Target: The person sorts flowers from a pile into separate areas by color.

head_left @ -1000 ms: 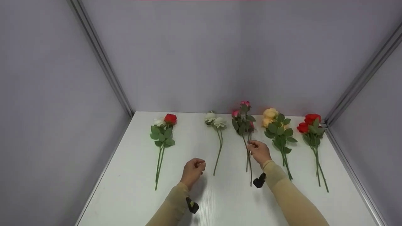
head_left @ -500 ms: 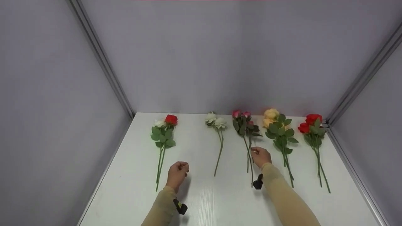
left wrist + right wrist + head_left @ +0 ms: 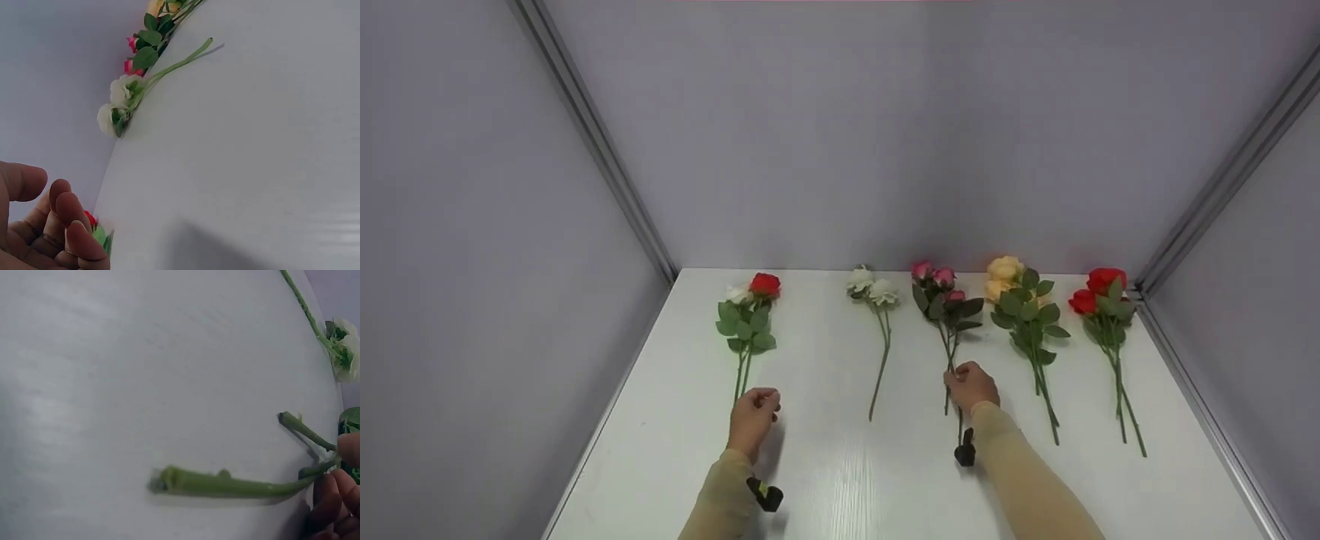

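My right hand (image 3: 973, 385) pinches the stems of the pink roses (image 3: 944, 277), whose heads lie near the back wall. In the right wrist view the cut stem ends (image 3: 225, 485) stick out past the thumb and fingertips (image 3: 326, 498). Over the stems of a red and white rose bunch (image 3: 746, 328) hovers my left hand (image 3: 753, 422), fingers loosely bent. The left wrist view shows a gap between its thumb (image 3: 25, 181) and fingers, with nothing in it. Its hand hides the lower stems of that bunch in the head view.
Two white flowers (image 3: 873, 288) lie between the hands. Right of the pink roses are yellow roses (image 3: 1006, 270), then red roses (image 3: 1105, 283) near the right wall. Grey panels (image 3: 840, 135) enclose the white table (image 3: 825, 465) at the back and sides.
The pink rose that stood out toward the back has come down level with the others. My right hand has slid down the stems, and my left hand has moved left to the red and white bunch.
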The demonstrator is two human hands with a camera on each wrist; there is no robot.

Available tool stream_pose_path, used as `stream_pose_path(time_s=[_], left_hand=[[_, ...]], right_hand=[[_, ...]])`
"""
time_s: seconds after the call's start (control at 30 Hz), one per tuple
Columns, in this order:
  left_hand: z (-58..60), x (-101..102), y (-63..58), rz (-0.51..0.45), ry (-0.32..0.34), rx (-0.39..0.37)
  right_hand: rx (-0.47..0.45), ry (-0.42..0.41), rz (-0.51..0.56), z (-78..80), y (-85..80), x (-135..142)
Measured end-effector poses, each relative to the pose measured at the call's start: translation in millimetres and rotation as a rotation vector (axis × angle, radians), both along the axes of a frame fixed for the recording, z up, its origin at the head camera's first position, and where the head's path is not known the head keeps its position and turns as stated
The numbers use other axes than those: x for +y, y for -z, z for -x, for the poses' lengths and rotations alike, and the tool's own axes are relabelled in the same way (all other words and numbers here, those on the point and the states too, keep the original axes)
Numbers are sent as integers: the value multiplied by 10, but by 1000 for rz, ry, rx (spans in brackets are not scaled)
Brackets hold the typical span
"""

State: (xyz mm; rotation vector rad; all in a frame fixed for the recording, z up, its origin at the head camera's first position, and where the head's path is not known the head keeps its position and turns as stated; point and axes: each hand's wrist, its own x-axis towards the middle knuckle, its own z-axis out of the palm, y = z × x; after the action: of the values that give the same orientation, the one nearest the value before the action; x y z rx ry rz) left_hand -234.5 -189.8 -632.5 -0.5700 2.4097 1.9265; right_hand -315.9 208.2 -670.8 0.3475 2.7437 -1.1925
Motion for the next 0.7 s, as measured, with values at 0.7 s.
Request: stream_pose_path(time_s=[0.7], left_hand=[[-36, -726, 433, 586, 29, -55]], right_hand=[[27, -52, -70, 16, 47, -21]])
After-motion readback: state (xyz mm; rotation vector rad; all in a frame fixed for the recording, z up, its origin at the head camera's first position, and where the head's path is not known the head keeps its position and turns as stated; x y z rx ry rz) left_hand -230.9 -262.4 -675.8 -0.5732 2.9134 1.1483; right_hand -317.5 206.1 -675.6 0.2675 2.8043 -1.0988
